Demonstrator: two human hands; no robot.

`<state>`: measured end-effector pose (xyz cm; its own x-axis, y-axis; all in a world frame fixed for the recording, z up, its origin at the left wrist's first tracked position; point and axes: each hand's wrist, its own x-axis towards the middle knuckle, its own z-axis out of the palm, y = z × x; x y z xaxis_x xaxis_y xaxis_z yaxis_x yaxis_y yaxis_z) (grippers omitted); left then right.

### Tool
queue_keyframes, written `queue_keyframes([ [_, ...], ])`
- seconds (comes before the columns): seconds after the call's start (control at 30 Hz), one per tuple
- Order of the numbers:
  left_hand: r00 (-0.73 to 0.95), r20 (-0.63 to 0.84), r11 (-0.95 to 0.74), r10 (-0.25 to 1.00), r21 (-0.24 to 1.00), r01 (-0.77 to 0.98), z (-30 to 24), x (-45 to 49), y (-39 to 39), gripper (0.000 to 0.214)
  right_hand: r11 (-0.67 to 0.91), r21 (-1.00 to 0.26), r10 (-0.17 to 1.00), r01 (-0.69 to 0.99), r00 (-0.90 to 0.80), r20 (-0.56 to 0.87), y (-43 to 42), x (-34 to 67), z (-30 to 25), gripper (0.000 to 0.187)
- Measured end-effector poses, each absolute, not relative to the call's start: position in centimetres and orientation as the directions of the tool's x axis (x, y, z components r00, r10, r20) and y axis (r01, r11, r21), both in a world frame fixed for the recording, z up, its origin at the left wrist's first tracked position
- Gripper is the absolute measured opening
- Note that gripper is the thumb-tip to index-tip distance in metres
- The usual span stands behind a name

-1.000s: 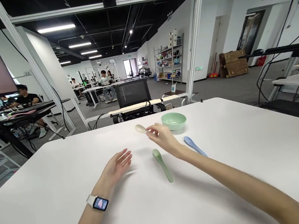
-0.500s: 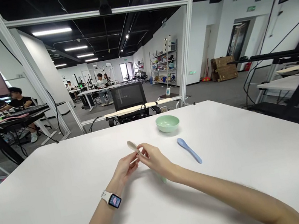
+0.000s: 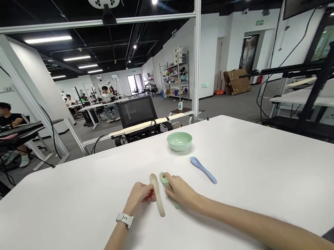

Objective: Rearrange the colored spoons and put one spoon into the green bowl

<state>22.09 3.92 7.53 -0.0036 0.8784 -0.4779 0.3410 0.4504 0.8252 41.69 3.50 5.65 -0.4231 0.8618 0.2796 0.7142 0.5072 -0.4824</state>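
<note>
White bench (image 3: 71,201) carries the green bowl (image 3: 179,142); nearer me and left of that bowl, the beige spoon (image 3: 157,195) points lengthwise away against my left grip (image 3: 140,195), the green spoon (image 3: 162,180) under my right grip (image 3: 180,191). Whether either is clamped, I cannot tell.

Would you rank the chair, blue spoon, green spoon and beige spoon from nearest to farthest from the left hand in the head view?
From the left hand:
1. Beige spoon, immediately to its right.
2. Green spoon, farther right, partly covered by the right hand.
3. Blue spoon, right of that hand.
4. Chair, beyond the table's far edge.
</note>
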Motion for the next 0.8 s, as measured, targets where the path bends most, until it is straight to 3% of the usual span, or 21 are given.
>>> queue_keyframes([
  [0.27,-0.043,-0.479,0.445,0.877,0.774,0.450,6.9,24.8,6.1,0.046,0.461,-0.677,0.880,0.573,-0.200,0.430,8.0,51.6,6.9,0.018],
  [0.37,-0.048,-0.474,0.439,0.879,0.769,0.465,6.8,25.9,6.5,0.046,0.412,-0.690,0.883,0.595,-0.074,0.464,9.8,56.9,7.4,0.033],
  [0.57,-0.067,-0.448,0.422,0.892,0.768,0.482,7.1,27.7,7.1,0.046,0.198,-0.698,0.907,0.689,0.140,0.396,11.1,65.3,5.7,0.058],
  [0.8,-0.068,-0.425,0.398,0.903,0.764,0.508,7.3,28.6,6.9,0.046,0.054,-0.694,0.909,0.718,0.253,0.332,12.0,68.2,2.8,0.057],
])
